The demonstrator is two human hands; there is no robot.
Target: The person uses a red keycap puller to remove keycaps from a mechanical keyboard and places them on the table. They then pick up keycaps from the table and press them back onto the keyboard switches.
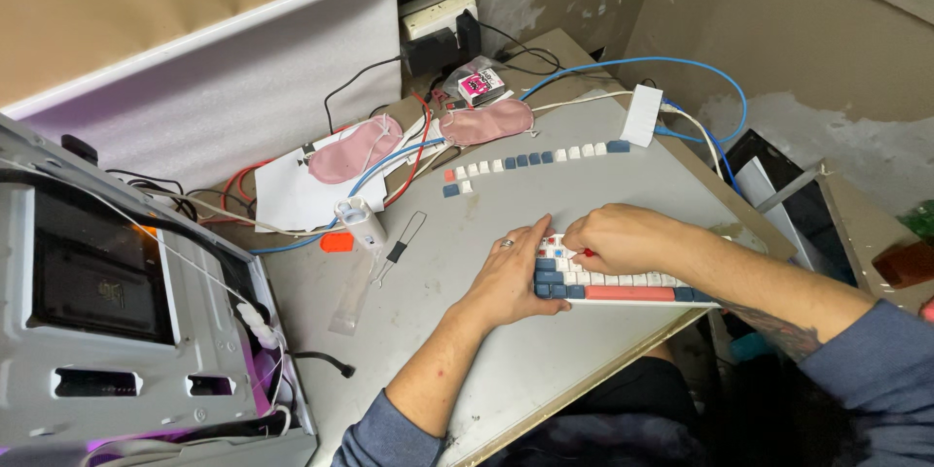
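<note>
While my left hand [511, 272] lies flat on the keyboard [608, 282], fingers apart, my right hand [618, 238] pinches a red keycap [588, 253]; loose keycaps [530, 161] line the desk [506, 370] at twelve o'clock.

One keyboard [623, 284]; two pink eye masks [355, 149]; about sixteen loose keycaps [530, 161] in a row on the table [545, 370]; one wire keycap puller [401, 236]; two hands [511, 277]; one blue cable [671, 63].
</note>
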